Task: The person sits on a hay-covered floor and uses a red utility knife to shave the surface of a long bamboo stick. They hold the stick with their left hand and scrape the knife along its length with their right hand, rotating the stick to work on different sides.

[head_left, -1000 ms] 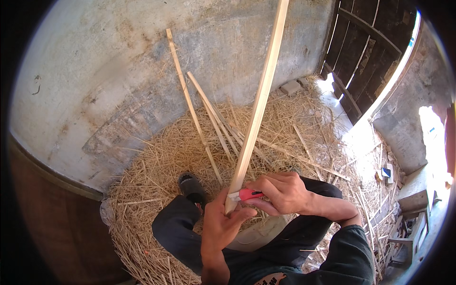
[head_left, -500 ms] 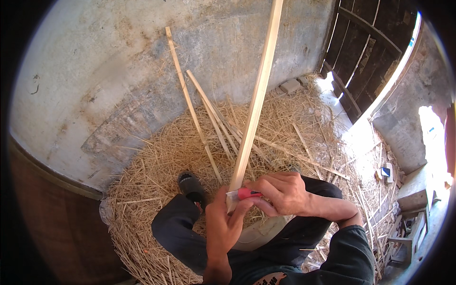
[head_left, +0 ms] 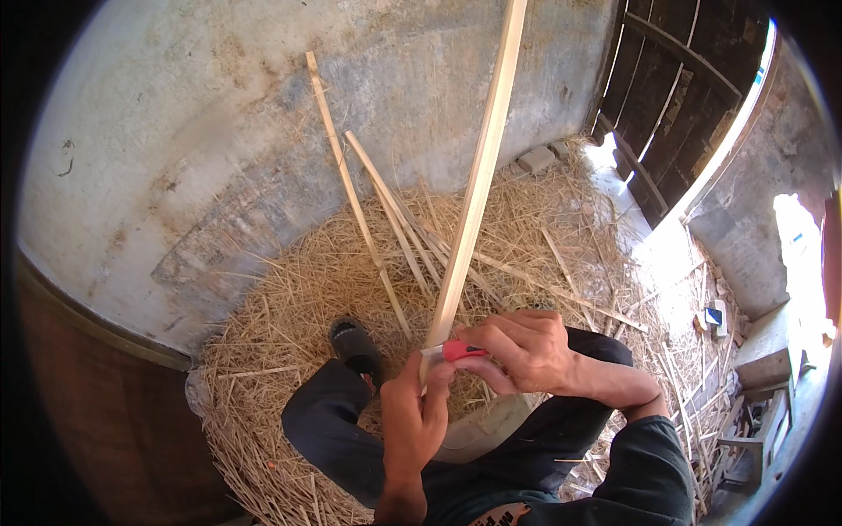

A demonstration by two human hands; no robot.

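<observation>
A long pale strip of split bamboo or wood [head_left: 476, 197] rises from my hands toward the top edge of the picture. Its near end is pinched in my left hand [head_left: 410, 416], thumb and fingers closed round it. In my right hand [head_left: 526, 355] is a knife [head_left: 463, 351] with a short red handle. The blade lies across the strip just above my left thumb and touches it. My right thumb reaches under the handle, close to my left fingertips. Both hands are above my lap, between my bent knees.
Straw-like shavings [head_left: 307, 289] cover the floor. Several more strips [head_left: 340, 158] lie or lean ahead, by the stained wall [head_left: 202, 131]. A dark plank door [head_left: 675, 88] is at the far right. A small dark-faced device [head_left: 713, 315] and a wooden stool [head_left: 754, 438] are on the right.
The knife blade has turned, showing its flat side less now. My right hand and the strip have shifted very slightly. My left hand keeps its hold.
</observation>
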